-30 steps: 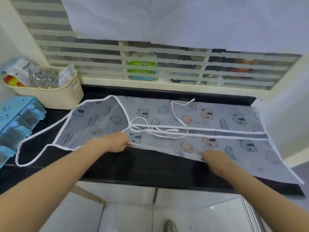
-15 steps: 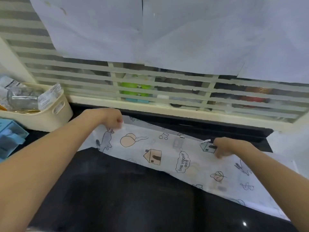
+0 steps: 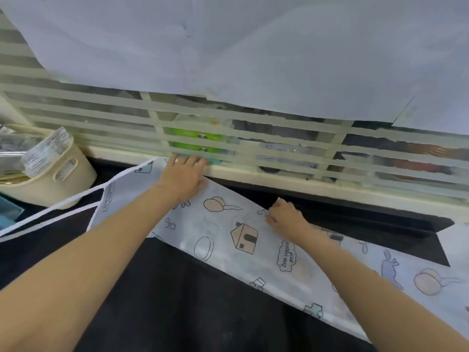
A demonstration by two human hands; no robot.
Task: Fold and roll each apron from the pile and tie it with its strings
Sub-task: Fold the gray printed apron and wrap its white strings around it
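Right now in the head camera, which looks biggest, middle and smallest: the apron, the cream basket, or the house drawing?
1. apron, stretching across the black counter.
2. cream basket, partly cut off at the picture's left edge.
3. house drawing, printed on the apron, clearly smallest.

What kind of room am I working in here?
Probably a home kitchen: a dark stone-like countertop under a barred window, and a cream caddy stuffed with packets at the left. The apron lies across the counter.
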